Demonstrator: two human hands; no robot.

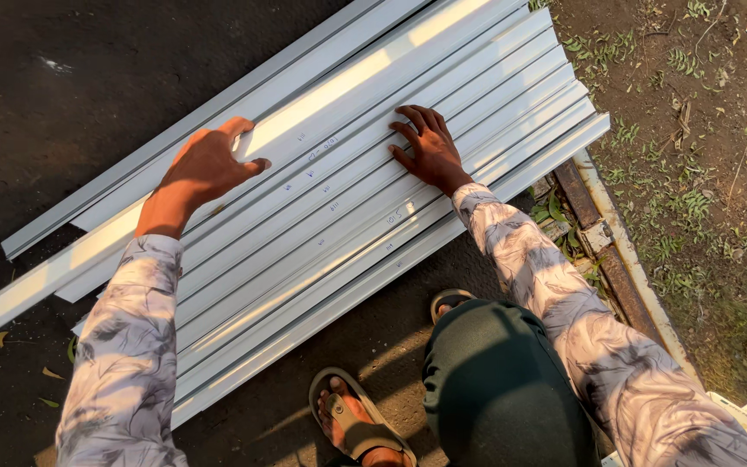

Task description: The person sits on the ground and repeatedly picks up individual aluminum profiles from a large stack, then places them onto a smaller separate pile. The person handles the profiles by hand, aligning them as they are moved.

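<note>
Dark ground (pixel 62 78) outdoors: left hand (pixel 205 169) and right hand (pixel 425 147), grips released, rest flat on stacked white metal strips (pixel 347 199); likely stiff, light, slippery, best held along the edges.

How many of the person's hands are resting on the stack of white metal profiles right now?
2. The left hand lies flat near the stack's far edge; the right hand is spread flat further along, towards its middle.
</note>
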